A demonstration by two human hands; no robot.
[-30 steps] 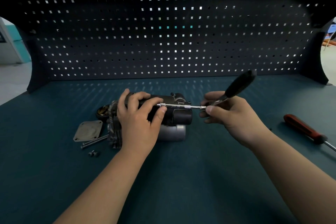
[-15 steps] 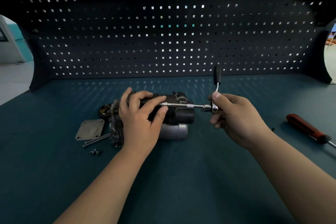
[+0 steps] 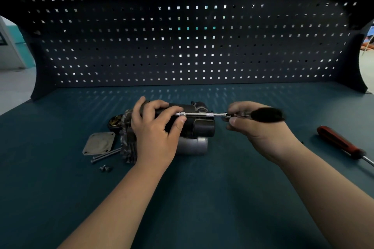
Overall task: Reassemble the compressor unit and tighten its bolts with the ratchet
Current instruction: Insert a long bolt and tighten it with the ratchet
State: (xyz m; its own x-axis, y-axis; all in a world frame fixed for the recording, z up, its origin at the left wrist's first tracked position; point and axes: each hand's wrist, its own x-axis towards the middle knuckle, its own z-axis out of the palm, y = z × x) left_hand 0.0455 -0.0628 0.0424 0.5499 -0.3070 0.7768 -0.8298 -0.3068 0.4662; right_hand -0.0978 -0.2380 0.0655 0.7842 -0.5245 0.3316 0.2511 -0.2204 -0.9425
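Compressor unit (image 3: 202, 127) on its side near the middle of the teal bench top (image 3: 202, 198), dark housing uppermost, silver cylinder (image 3: 192, 144) along the near lower edge. Gripped from above by the left hand (image 3: 155, 129): fingers curled over the far side of the housing, thumb down the near face, tip just beside the socket end of the extension bar (image 3: 200, 114). Extension bar level, running rightward from that socket across the top of the housing and past its right end.

Ratchet (image 3: 265, 115) at the bar's right end, held by the right hand (image 3: 261, 131), fingers curled round the head and the start of the handle. Black handle smeared by motion blur, apparently pointing right; exact angle hard to tell. Hands well apart, joined only by the line of the bar.

Left of the unit, loose on the bench: flat square cover plate (image 3: 99, 143) with corner holes, two long bolts (image 3: 106, 154) side by side just nearer than the plate and reaching to the unit's finned end, two short bolts (image 3: 104, 168) nearer again. Round brass-coloured part (image 3: 115, 122) behind the plate, close against the unit's left end.

Red-handled screwdriver (image 3: 338, 141) lying at an angle well to the right, shaft running off the frame edge. Dark pegboard (image 3: 192, 46) upright along the back of the bench.
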